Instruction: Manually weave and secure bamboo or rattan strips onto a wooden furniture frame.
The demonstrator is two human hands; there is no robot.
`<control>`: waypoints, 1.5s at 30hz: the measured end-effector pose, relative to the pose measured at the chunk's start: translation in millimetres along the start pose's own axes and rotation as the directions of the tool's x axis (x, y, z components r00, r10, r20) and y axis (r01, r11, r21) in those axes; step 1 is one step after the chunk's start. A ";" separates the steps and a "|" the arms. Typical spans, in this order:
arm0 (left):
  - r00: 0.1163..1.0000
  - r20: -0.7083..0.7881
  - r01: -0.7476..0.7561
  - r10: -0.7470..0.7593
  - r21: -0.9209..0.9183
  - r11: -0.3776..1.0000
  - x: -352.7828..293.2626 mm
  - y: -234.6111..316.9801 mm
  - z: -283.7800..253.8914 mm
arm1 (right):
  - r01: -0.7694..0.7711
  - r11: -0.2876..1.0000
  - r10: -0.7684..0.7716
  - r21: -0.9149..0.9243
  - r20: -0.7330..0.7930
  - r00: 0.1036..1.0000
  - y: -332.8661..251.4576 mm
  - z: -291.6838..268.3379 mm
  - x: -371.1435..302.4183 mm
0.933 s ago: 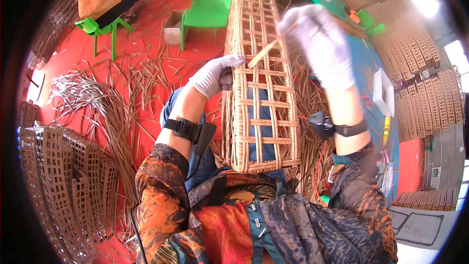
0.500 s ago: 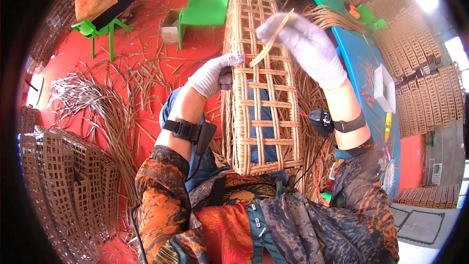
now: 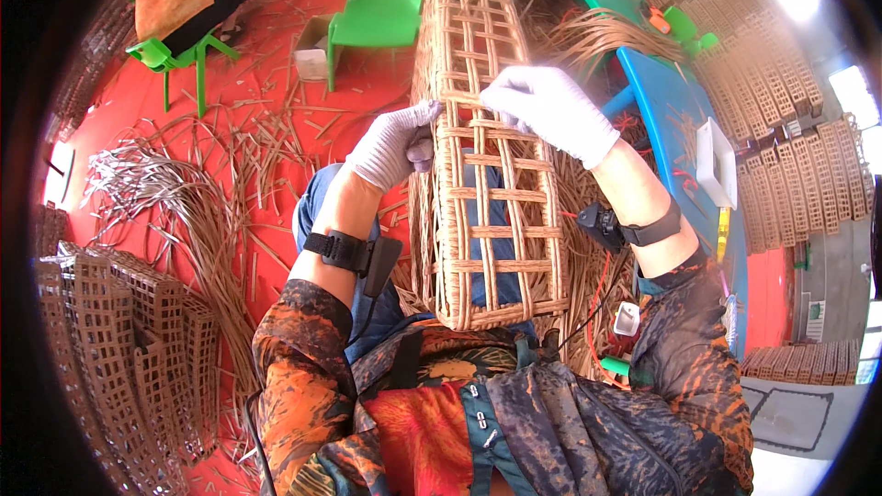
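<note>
A long, open-weave basket (image 3: 501, 265) of tan strips stands lengthwise between my knees, its lattice face turned up toward me. Gloved in white, my left hand (image 3: 390, 149) is closed on the left edge of this basket, thumb on top and fingers curled below. My right hand (image 3: 551, 110), also in a white glove, has its fingers pinched together over the lattice, just right of the left hand. Whatever lies between those fingertips is hidden.
Loose strips (image 3: 175, 193) lie on the red floor at left. Stacked woven baskets (image 3: 119, 331) stand at lower left. A green chair (image 3: 381, 0) is ahead, a seated person (image 3: 175, 0) at far left. On the right is a blue table (image 3: 657, 110) with a white tray (image 3: 715, 163).
My right hand has come down from above the basket onto its lattice. The pale strip it was holding up no longer shows. My left hand keeps its hold on the basket's edge.
</note>
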State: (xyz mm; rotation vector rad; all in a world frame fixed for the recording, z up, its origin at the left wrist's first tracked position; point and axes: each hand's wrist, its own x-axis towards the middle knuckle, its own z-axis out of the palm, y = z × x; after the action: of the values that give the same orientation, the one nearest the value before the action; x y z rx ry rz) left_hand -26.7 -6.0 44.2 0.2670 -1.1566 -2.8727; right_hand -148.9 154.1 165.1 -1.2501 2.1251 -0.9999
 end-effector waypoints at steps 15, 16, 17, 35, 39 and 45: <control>0.997 0.068 0.025 -0.023 -0.035 0.999 4.2 -5.0 -6.5 | -0.159 0.982 0.175 -0.097 0.188 0.966 6.3 -12.9 13.9; 0.998 0.064 0.023 -0.021 -0.029 0.999 3.5 -5.1 -6.7 | -0.172 0.981 0.186 -0.095 0.171 0.968 7.1 -13.1 14.4; 0.998 0.062 0.022 -0.020 -0.023 0.999 4.4 -5.4 -6.1 | -0.186 0.978 0.199 -0.093 0.152 0.968 8.4 -14.6 14.4; 0.996 0.085 -0.003 0.009 -0.072 0.997 7.6 -15.7 -18.6 | -0.259 0.964 0.267 -0.066 0.208 0.941 -2.4 7.7 21.0; 0.997 0.057 -0.040 0.042 -0.038 0.998 1.2 -13.7 -15.8 | 0.205 0.832 -0.210 -0.516 0.049 0.976 -0.9 31.0 25.4; 0.997 0.081 -0.016 0.019 -0.039 0.999 3.9 -13.9 -19.5 | 0.407 0.641 -0.417 -0.651 0.150 0.896 -14.4 27.4 42.1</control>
State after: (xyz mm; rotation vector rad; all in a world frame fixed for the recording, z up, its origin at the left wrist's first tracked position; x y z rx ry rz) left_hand -26.7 -9.7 20.3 0.1390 -1.1090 -2.9121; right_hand -141.8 102.9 157.9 -2.1622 2.3500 -0.3556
